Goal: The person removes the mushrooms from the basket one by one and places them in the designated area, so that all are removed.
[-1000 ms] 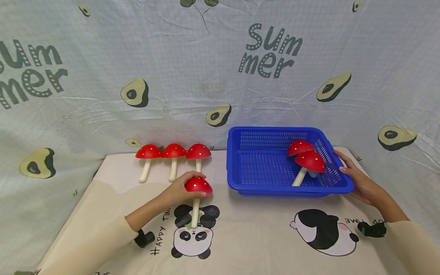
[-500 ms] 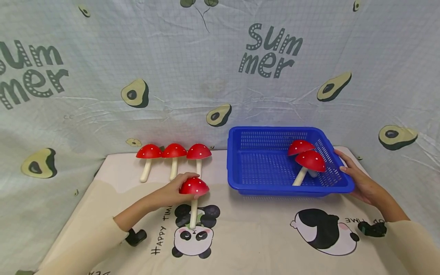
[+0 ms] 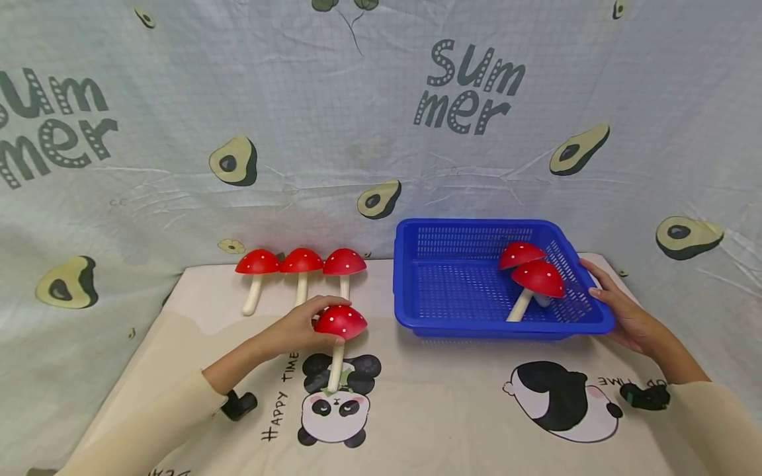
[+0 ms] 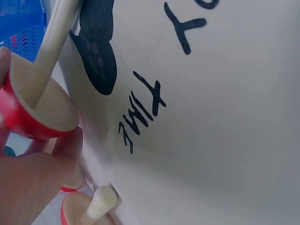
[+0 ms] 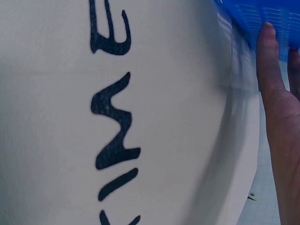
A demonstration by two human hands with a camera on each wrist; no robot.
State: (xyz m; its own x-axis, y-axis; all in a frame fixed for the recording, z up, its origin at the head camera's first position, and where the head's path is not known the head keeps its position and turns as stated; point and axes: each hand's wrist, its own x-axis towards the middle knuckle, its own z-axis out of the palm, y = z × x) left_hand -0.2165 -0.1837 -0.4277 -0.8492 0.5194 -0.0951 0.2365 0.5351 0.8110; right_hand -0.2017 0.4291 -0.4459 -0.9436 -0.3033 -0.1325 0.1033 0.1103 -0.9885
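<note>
My left hand (image 3: 303, 324) holds a toy mushroom by its red, white-spotted cap (image 3: 340, 322), thumb at the front and fingers behind. Its pale stem (image 4: 51, 51) points down toward the printed panda in the head view. Behind it, three more mushrooms (image 3: 258, 262) lie in a row along the back of the table, caps away from me. A blue plastic basket (image 3: 476, 327) is on the right, with two mushrooms (image 3: 538, 277) at its right end, one overlapping the other. My right hand (image 3: 622, 317) rests against the basket's right side, its extended fingers (image 5: 268, 47) touching the wall.
A pale cloth with printed pandas (image 3: 565, 403) and lettering covers the table (image 3: 446, 396). Right behind the row and the basket hangs a light curtain (image 3: 321, 132) with avocado prints. Dark straps or devices (image 3: 238, 404) are at both wrists.
The left hand and its mushroom shift slightly left, then a little back to the right and up, the stem tilting slightly. Right hand and basket stay in place.
</note>
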